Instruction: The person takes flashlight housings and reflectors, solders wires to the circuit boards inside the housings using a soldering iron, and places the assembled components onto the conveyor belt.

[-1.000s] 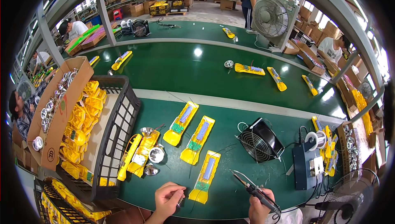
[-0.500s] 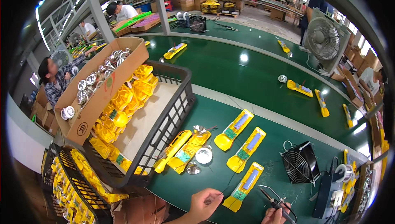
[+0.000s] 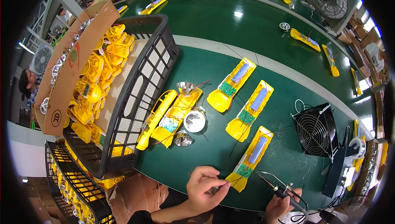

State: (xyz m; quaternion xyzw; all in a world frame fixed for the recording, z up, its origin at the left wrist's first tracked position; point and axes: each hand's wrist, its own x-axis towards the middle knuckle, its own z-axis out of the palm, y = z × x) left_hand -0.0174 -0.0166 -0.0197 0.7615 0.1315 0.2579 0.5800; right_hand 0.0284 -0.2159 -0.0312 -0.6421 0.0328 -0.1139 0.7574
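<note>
My left hand [image 3: 207, 188] has thumb and fingers pinched on a thin dark wire [image 3: 233, 180], beside the lower end of the nearest yellow lamp housing [image 3: 238, 184]. This open housing carries a blue battery cell [image 3: 258, 149] and a green circuit board [image 3: 243, 170]. In my right hand [image 3: 279, 204] is a soldering iron [image 3: 284, 193] with a thin curved metal tube along it. Its tip lies just right of the circuit board; contact cannot be made out. Two similar housings, a middle one [image 3: 250, 111] and a farther one [image 3: 232, 85], lie beyond.
Left of these lie more yellow housings [image 3: 177, 118] with shiny reflectors [image 3: 194, 121]. A black crate [image 3: 142, 96] of yellow parts and a cardboard box [image 3: 76, 65] stand farther left. At right are a small black fan [image 3: 314, 130] and a soldering station [image 3: 339, 170]. Beyond runs a green conveyor [image 3: 230, 22].
The view has tipped downward, so the bench things sit higher in it. My left fingers have come closer to the nearest housing, and the iron's tip is nearer its circuit board.
</note>
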